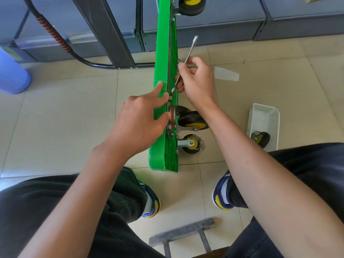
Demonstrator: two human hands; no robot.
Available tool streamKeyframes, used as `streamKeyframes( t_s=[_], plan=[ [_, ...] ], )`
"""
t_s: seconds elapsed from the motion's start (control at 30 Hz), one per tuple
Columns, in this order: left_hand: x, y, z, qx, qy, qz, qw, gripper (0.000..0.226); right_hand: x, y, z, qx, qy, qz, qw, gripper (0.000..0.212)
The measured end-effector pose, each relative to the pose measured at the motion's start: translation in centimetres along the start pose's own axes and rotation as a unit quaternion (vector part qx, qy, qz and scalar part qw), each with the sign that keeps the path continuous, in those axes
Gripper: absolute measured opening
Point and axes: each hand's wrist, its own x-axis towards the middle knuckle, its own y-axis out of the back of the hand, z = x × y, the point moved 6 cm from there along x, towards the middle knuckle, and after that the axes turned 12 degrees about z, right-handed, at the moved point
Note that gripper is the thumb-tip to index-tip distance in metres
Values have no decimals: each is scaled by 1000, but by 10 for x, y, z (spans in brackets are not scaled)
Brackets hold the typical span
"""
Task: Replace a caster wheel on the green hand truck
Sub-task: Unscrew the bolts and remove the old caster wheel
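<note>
Truck [161, 53] standing on edge on the floor, steadied by the left hand [141, 118] with straight fingers pressed flat, while the right hand [197, 81] grips a wrench [184, 62] at the caster [191, 120] plate's far bolt.

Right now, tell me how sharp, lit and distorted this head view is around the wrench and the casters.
Head view: soft, even daylight with faint shadows; wide-angle bending curves the floor tiles and shelving toward the edges. The wrench in the right hand is slightly motion-smeared at its tip. The caster beside the left hand is blurred, while the lower caster reads sharper.
</note>
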Motion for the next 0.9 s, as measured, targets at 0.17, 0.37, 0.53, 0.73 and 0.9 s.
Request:
streamKeyframes(
  t_s=[0.17,0.37,0.53,0.73,0.9],
  plan=[
    [2,0,-5,-3,5,1,1000,47,-32,10,-15,12,90,28,995,20],
    [3,0,-6,-6,5,4,1000,48,-55,23,-17,-11,139,55,989,16],
    [3,1,-5,-9,2,5,1000,48,-82,32,-13,-14,223,58,973,15],
    [2,0,-7,-12,7,7,1000,49,-114,38,5,-8,222,55,973,27],
    [1,-1,-6,-11,7,5,1000,48,-115,45,6,43,183,76,979,25]
  ],
)
